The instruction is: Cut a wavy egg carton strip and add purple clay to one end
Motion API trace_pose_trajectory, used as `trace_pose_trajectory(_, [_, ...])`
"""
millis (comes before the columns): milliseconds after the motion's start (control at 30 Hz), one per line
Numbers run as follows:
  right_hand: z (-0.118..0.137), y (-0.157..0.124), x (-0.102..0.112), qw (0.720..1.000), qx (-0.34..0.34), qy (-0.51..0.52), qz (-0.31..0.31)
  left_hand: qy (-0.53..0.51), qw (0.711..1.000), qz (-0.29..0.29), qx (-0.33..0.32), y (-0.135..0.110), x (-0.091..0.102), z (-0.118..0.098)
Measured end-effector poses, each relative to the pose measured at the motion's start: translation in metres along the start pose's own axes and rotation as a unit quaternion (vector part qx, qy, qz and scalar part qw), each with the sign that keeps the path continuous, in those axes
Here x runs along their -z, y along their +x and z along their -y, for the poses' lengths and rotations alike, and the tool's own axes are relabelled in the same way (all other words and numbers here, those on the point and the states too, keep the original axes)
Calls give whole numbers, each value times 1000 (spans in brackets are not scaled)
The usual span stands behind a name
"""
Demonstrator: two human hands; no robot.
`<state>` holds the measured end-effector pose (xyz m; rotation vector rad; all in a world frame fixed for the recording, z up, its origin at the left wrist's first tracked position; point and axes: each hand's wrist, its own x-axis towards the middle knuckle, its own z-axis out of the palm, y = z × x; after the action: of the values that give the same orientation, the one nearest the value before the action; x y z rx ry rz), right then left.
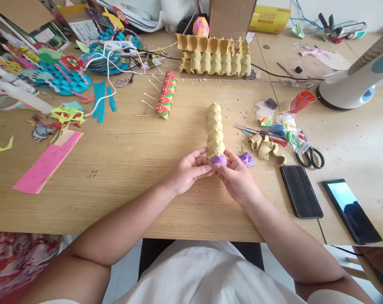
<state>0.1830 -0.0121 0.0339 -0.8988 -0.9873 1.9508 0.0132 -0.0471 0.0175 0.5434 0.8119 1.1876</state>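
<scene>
A strip of egg-carton cups (214, 126) lies lengthwise on the wooden table (121, 160), its near end between my hands. A lump of purple clay (218, 160) is pressed onto that near cup. My left hand (187, 171) has its fingers curled against the left side of the cup and the clay. My right hand (236, 177) pinches the clay and cup from the right. A second piece of purple clay (247, 158) lies just right of my right hand.
A painted carton caterpillar (165, 99) with pin legs stands further back. Egg trays (215, 57), carton scraps (265, 147), a utility knife (257, 133), scissors (310, 156), clay bags (281, 126), two phones (300, 190) (351, 211), a fan (356, 80) and paper crafts (52, 76) lie around.
</scene>
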Motion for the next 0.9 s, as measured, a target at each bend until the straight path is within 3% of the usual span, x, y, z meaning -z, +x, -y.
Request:
trace_pose_trajectory(267, [0,-2,-6,999,16,-16,32,3,1000,-24,-5,3,4,2])
trace_pose_trajectory(400, [6,2,6,993,0,-107,53,4,999,-48,-10,3,5,0])
trace_pose_trajectory(467, [12,6,17,975,-9,-220,23,19,999,-44,-14,3,4,-1])
trace_pose_trajectory(533, [19,9,27,942,29,-332,-33,61,997,-38,-25,2,4,0])
trace_pose_trajectory(600, [23,11,32,918,61,-390,-51,137,989,-38,-41,1,3,2])
trace_pose_trajectory(700, [23,11,31,920,69,-386,-21,290,951,-51,-89,0,4,4])
trace_pose_trajectory(900, [19,9,25,906,100,-411,-8,501,842,-64,-190,-4,9,1])
